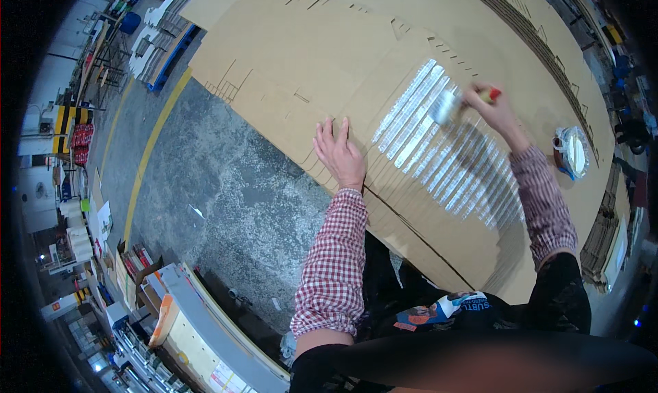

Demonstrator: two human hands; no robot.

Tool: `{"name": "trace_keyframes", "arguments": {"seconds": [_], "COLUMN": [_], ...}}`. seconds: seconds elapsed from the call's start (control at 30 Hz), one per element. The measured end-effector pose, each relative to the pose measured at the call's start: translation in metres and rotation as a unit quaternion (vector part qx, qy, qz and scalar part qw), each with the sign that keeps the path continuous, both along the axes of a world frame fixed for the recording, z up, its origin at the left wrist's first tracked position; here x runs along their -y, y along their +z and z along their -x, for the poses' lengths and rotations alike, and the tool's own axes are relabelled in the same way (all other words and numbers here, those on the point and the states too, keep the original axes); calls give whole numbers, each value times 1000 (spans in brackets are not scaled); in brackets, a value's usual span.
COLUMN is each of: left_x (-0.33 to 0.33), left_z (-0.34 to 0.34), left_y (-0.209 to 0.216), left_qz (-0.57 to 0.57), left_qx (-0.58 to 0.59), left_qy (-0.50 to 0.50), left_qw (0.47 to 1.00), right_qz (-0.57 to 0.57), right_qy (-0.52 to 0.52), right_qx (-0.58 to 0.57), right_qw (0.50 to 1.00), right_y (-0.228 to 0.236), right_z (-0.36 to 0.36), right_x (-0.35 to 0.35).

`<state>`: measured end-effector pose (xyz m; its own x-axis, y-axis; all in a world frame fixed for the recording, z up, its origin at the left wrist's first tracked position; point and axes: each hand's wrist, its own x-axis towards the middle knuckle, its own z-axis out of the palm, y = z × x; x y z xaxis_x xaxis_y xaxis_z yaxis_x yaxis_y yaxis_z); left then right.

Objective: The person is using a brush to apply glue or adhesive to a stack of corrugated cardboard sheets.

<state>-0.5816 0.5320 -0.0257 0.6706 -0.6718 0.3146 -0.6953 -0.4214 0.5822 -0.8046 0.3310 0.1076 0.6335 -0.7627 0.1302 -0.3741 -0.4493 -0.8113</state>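
Observation:
A big flat die-cut cardboard sheet (pixel 288 57) lies on top of a stack in front of me. My left hand (pixel 339 153) presses flat on the sheet near its lower edge, fingers spread. My right hand (pixel 495 108) reaches out over the sheet and grips a red-handled brush (pixel 449 106) whose white head touches the cardboard. Below and beside the brush, a band of wet, shiny white glue strokes (pixel 445 153) runs slantwise across the sheet.
A small pot of white glue (pixel 571 153) stands on the cardboard to the right of my right arm. Grey concrete floor (pixel 226 208) with a yellow line lies to the left. Shelves and boxes (pixel 137 276) stand at lower left, pallets of cut sheets (pixel 161 33) at upper left.

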Motion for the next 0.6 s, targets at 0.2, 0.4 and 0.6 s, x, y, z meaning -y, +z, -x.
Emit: {"name": "trace_keyframes", "arguments": {"seconds": [0.2, 0.4, 0.6], "left_x": [-3, -51, -66], "left_z": [-2, 80, 118], "left_y": [12, 31, 14], "left_qz": [-5, 88, -30], "left_qx": [-24, -107, -73], "left_qy": [-23, 20, -8], "left_qw": [999, 990, 997], "right_qz": [-41, -98, -83], "right_qy": [-61, -78, -51], "right_qx": [78, 67, 139], "right_qw": [994, 990, 985], "right_y": [9, 0, -8], "right_z": [4, 17, 40], "right_x": [1, 24, 34]}}
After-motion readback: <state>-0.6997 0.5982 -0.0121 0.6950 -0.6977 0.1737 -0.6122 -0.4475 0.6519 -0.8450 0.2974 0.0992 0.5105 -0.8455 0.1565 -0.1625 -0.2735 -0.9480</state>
